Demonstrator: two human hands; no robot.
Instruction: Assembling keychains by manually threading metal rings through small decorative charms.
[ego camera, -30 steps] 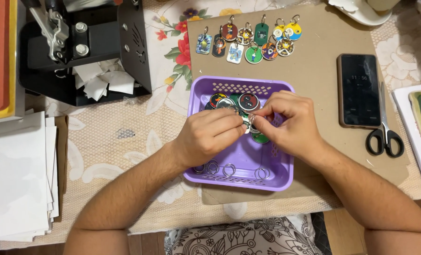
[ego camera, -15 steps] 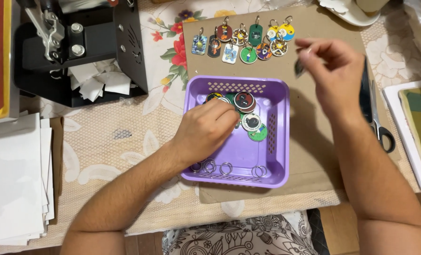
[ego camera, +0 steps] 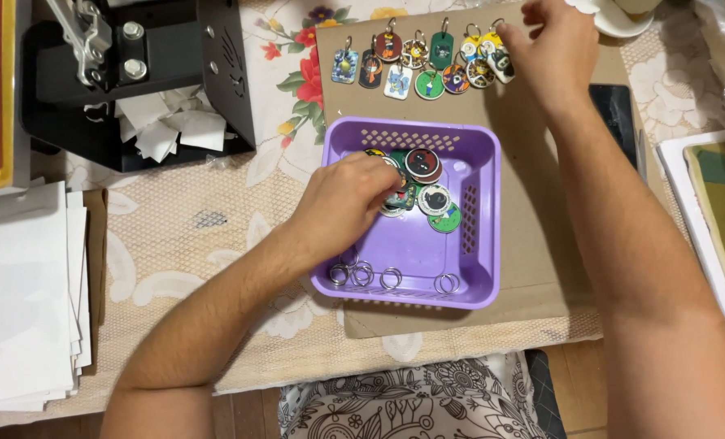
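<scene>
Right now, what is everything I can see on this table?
Basket: one, purple, centre, on cardboard.
Round tags: a small pile, mixed colours, in basket.
Split rings: about five, silver, basket's near edge.
Finished keychains: about ten, mixed colours, row at top.
Cardboard sheet: one, brown, under basket.
Press machine: one, black, top left.
Paper stack: white, left.
Phone: one, black, right.
Left hand: in basket, on tags.
Right hand: at the keychain row.
</scene>
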